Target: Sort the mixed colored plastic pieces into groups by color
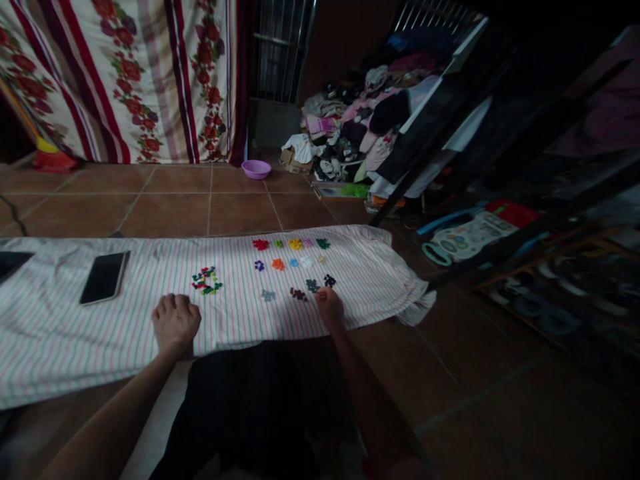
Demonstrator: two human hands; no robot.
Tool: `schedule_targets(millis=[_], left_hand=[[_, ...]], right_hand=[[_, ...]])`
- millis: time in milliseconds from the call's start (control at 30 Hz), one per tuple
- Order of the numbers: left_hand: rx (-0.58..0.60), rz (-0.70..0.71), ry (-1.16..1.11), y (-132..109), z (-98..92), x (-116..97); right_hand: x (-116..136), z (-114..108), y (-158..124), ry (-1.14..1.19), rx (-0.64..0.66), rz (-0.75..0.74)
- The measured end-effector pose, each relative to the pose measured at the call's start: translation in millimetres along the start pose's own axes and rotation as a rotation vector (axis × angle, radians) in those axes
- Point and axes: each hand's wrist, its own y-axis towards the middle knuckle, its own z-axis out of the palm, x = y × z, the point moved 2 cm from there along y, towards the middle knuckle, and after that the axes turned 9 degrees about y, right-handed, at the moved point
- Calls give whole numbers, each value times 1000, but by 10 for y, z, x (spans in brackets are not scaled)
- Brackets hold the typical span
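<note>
One striped-cloth-covered worktop (370,273) spreads before you. Your left hand (176,320) rests back-up on it, perhaps for support, its grip hidden. Your right hand (330,309) has fingers drawn close; whether they clamp a piece, I cannot tell. The mixed-colour cluster (210,289) lies between you and single-colour piles (278,265) at right, spaced likely to keep shades apart; the dark grey pile (313,285) sits just beside your right fingertips.

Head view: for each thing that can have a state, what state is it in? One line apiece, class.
Cloth: spread out, creased
Left hand: resting on the cloth
Right hand: at the dark grey pile, grip unclear
Phone: flat, screen dark
Mixed pieces: loose, unsorted
Red pile: grouped by colour
Basin: upright
Curtain: hanging
Clothes: heaped
</note>
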Motion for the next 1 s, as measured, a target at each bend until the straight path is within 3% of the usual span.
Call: schedule_targets(millis=[267, 533, 733, 1000], left_hand=[[26, -3, 24, 15, -13, -8], [20, -9, 1, 11, 3, -1], [3, -1, 8, 14, 27, 2], [8, -3, -19, 15, 15, 3]], right_hand=[[-191, 56, -43, 159, -152, -102], [-107, 152, 101, 109, -67, -93], [31, 147, 138, 81, -83, -130], [-51, 77, 90, 168, -83, -116]])
